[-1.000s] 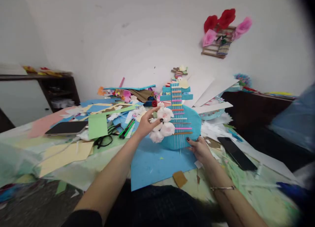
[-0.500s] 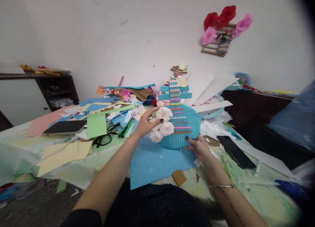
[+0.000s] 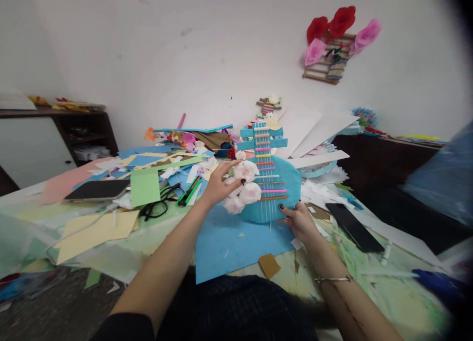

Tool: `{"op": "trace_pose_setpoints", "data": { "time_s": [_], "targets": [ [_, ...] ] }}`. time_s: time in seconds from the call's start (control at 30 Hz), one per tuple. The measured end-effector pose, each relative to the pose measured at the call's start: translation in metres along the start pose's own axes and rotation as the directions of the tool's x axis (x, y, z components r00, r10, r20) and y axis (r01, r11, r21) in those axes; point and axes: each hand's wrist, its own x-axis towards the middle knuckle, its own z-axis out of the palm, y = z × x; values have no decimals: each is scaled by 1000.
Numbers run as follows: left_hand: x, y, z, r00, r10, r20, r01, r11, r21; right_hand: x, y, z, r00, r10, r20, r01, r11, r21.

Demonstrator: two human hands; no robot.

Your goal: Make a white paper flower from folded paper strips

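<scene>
Guitar (image 3: 274, 179) edge in right hand (image 3: 300, 220)

L grip (image 3: 219, 186): some fingers hid behind wht flowers (image 3: 248, 183). R grip (image 3: 300, 220): most fingers hid behind blue guitar craft (image 3: 290, 176). Blue sheet (image 3: 236, 257) partly hid by craft. L forearm (image 3: 158, 267) & R forearm (image 3: 343, 294) cut off at btm. Cabinet (image 3: 33, 149) cut off at L edge; shelf contents (image 3: 79, 132) too dim/small to ID. Bluish plastic (image 3: 436, 168) cut off at R edge. Dk-blue item (image 3: 436, 286), far R: blurred, can't ID.

black sleeve (image 3: 127, 327); slim silvery bracelet (image 3: 334, 280); dark nails (image 3: 281, 207); dark, faintly checked garment (image 3: 251, 306).
</scene>
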Motion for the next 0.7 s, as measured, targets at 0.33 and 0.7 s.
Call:
{"op": "trace_pose_setpoints", "data": {
  "time_s": [0.33,0.7],
  "targets": [
    [0,2,-1,1000,10,22,-9,1000,-19,-1,-1,1,1000,9,-12,-9,1000,-13],
    [4,-9,3,887,-461,27,385,707,-593,-3,-5,3,1000,21,-2,-21,999,45]
  ]
}}
